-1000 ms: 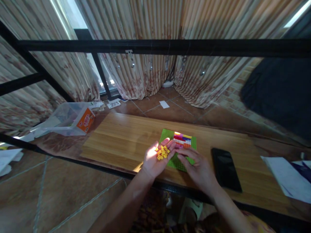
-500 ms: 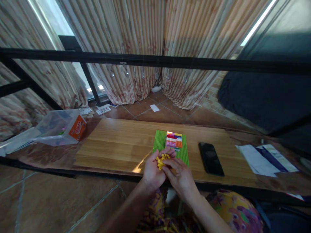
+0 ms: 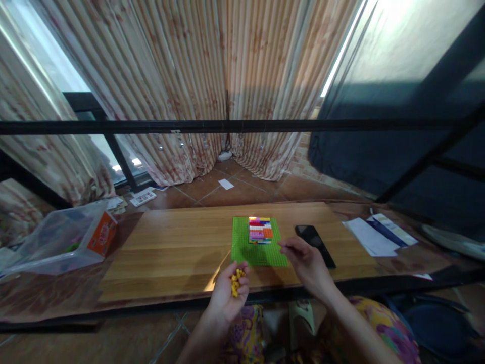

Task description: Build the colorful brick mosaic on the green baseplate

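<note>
Cupped palm up at the table's front edge, my left hand (image 3: 226,296) holds several small yellow toy bricks (image 3: 237,283). My right hand (image 3: 306,259) is pinched at the right edge of the green baseplate (image 3: 259,257), with a small yellow brick (image 3: 280,244) at its fingertips. On the upper middle of the baseplate stands a layered block of coloured bricks (image 3: 260,230), in pink, red, white, orange, blue and yellow rows. My right hand is apart from that block.
A black phone (image 3: 315,245) lies behind my right hand on the wooden board (image 3: 170,242). To the left stands a clear plastic bin (image 3: 56,242) with an orange label. Papers (image 3: 373,237) lie on the right. A dark rail (image 3: 212,126) crosses beyond the table.
My hands have separated. The right one has moved away from the left palm to the baseplate's right edge, pinching a yellow brick. The view has shifted, and more of the baseplate shows.
</note>
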A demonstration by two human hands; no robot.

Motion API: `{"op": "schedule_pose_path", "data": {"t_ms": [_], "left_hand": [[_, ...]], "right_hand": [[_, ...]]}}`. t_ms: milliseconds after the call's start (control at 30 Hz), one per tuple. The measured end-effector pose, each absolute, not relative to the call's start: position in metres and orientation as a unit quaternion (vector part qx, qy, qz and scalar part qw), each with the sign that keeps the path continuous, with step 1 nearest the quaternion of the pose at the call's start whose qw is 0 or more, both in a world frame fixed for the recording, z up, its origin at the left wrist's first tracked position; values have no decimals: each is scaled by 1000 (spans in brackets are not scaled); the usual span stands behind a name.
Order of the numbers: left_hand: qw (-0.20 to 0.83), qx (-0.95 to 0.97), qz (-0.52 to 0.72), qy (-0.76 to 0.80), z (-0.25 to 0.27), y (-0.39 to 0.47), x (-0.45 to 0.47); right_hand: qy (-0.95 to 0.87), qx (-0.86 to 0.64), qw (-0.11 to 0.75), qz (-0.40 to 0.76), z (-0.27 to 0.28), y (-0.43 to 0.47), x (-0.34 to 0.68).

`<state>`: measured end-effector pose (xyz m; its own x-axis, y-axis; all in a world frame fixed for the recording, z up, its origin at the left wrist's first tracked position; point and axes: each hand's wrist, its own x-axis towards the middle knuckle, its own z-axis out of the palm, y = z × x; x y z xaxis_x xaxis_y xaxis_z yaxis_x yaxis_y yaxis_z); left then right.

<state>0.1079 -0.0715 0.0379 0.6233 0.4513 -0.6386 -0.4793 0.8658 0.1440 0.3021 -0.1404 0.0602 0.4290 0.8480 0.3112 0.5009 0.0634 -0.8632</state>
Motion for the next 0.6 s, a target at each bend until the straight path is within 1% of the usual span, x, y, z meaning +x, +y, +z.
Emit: {"op": "schedule_pose_path", "data": {"t_ms": [167,300,367,600], "left_hand": [[902,6,276,332,40,-49,107],[888,60,306,337,44,-17,121],[880,84,312,349,48,3,134],[885,149,334,288,56,87,194]], "right_hand": [[-438,-673,560,204,47,-103,355],[-408,-664,578,241,30,-72,377],[-416,-657,575,256,21,-61,383],[-424,-645,556,307,8,-40,393]]}}
